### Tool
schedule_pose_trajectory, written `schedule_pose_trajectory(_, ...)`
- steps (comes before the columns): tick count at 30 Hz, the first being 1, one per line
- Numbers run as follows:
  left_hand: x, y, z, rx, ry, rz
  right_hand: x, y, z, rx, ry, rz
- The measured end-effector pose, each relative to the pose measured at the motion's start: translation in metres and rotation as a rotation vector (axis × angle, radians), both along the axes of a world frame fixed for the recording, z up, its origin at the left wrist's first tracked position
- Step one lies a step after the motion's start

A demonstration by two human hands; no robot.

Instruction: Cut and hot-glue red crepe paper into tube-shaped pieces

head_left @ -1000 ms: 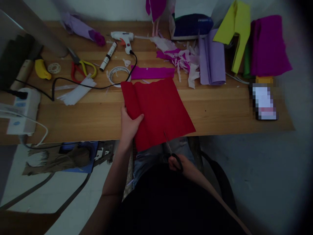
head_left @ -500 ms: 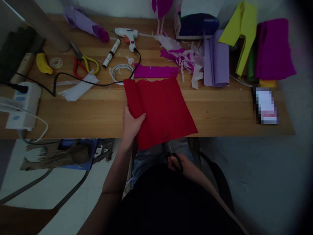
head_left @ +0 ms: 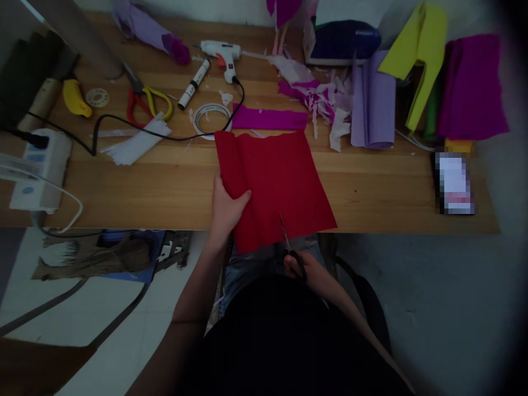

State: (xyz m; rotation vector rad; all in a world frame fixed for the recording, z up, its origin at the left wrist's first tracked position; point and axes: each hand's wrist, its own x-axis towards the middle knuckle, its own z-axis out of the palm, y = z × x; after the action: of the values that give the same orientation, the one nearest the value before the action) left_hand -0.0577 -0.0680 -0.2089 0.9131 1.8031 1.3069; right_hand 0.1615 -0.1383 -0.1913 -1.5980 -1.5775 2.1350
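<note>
Both hands occupied, at table [head_left: 165, 190] edge.
Left hand [head_left: 228, 209], thumb uppermost, clasps red sheet [head_left: 280, 179] overhanging the edge; right hand [head_left: 310, 268], nearer torso [head_left: 264, 341], grips scissors [head_left: 297, 258] pointing forward at the sheet.

Glue gun [head_left: 225, 53] near a marker [head_left: 194, 84]

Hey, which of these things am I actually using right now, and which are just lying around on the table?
In use:
- red sheet, in your left hand
- black-handled scissors, in your right hand

Apparently just lying around:
- glue gun
- marker
- magenta strip
- lilac roll
- phone
</note>
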Motion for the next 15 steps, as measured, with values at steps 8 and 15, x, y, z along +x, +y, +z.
schedule_pose_trajectory(8, 0.002, 0.000, -0.001, 0.008, -0.017, 0.011, -0.001, -0.004, -0.008, 0.016, -0.022, -0.039)
schedule_pose_trajectory(15, 0.001, -0.001, 0.001, -0.004, -0.008, 0.006, 0.002, -0.002, -0.006, 0.021, -0.050, -0.024)
